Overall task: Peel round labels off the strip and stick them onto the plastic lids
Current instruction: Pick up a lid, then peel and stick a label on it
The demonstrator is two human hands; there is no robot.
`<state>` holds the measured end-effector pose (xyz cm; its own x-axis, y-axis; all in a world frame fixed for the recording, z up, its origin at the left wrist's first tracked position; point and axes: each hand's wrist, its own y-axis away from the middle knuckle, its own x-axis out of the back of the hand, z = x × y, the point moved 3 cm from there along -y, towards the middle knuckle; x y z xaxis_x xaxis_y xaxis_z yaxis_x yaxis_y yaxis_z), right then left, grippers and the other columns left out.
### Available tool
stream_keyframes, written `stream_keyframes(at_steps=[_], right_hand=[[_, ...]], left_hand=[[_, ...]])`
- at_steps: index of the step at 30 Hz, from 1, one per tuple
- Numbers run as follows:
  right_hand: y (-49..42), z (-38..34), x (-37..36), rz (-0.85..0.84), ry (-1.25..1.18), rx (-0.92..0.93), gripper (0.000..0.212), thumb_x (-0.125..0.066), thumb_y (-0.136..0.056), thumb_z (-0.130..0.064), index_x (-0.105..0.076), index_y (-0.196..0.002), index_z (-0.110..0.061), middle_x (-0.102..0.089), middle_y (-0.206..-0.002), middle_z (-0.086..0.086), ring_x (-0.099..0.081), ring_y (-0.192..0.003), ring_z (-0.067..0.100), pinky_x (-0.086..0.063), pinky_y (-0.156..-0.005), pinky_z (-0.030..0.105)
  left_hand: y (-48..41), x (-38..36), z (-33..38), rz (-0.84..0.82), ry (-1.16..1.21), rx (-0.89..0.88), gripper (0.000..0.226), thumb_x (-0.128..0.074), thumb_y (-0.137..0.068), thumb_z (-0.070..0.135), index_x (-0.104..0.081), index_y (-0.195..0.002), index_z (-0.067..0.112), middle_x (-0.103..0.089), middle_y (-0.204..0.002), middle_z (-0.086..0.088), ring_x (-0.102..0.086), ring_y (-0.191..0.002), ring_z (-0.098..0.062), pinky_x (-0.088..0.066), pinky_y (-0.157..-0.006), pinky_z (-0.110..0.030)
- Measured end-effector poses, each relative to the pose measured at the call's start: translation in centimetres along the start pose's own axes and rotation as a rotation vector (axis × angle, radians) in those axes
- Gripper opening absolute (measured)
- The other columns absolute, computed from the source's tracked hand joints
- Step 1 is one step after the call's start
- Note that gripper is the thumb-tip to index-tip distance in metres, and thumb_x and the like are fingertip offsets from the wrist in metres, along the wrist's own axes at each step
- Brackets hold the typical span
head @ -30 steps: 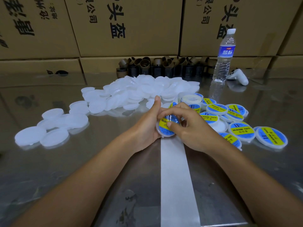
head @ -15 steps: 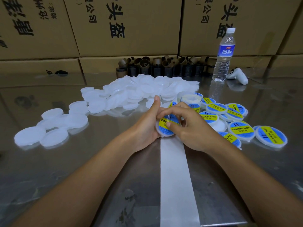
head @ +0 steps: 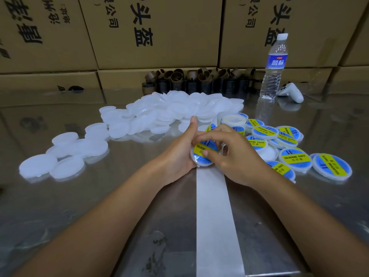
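My left hand [head: 182, 154] cups a white plastic lid [head: 200, 160] that carries a blue and yellow round label. My right hand [head: 233, 154] rests over the lid, thumb and fingers pressing on the label. A white backing strip [head: 213, 216] runs from under my hands toward me. Its roll of labels [head: 232, 120] sits just beyond my hands. Several plain white lids [head: 171, 114] lie heaped behind and to the left. Several labelled lids [head: 295, 156] are spread to the right.
The shiny metal table [head: 99, 206] holds a water bottle [head: 274, 66] at back right, with a white controller [head: 291, 93] beside it. A row of brown cardboard cores [head: 199, 80] lines the back edge. Cardboard boxes [head: 155, 33] wall off the far side.
Almost nothing has moved. My right fingers shift slightly over the label on the held lid.
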<state>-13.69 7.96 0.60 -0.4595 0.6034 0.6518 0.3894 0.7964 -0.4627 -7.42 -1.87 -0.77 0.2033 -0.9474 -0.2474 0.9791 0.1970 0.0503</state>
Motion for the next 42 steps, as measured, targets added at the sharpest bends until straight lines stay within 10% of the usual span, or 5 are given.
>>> stream_keyframes(at_steps=[26,42], right_hand=[[0.0,1.1,-0.2,0.056,0.171,0.01,0.047,-0.062,-0.087,-0.033,-0.049,-0.132,-0.043,-0.041,-0.087,-0.01,-0.042,-0.08,0.0,-0.032,-0.069,0.011],[-0.5,2.2,0.0,0.161,0.011,-0.136,0.024,-0.055,-0.092,-0.013,-0.059,-0.114,-0.021,-0.056,-0.081,-0.006,-0.051,-0.062,0.004,-0.042,-0.061,0.018]], left_hand=[[-0.1,-0.3,0.0,0.084,0.029,0.047,0.075,-0.019,-0.097,0.056,-0.044,-0.136,-0.003,-0.053,-0.135,-0.024,-0.053,-0.126,-0.032,-0.04,-0.109,-0.044],[0.2,0.7,-0.3,0.152,-0.112,-0.029,0.023,-0.037,-0.102,0.008,-0.06,-0.102,0.004,-0.065,-0.102,-0.016,-0.066,-0.084,-0.021,-0.054,-0.083,-0.03]])
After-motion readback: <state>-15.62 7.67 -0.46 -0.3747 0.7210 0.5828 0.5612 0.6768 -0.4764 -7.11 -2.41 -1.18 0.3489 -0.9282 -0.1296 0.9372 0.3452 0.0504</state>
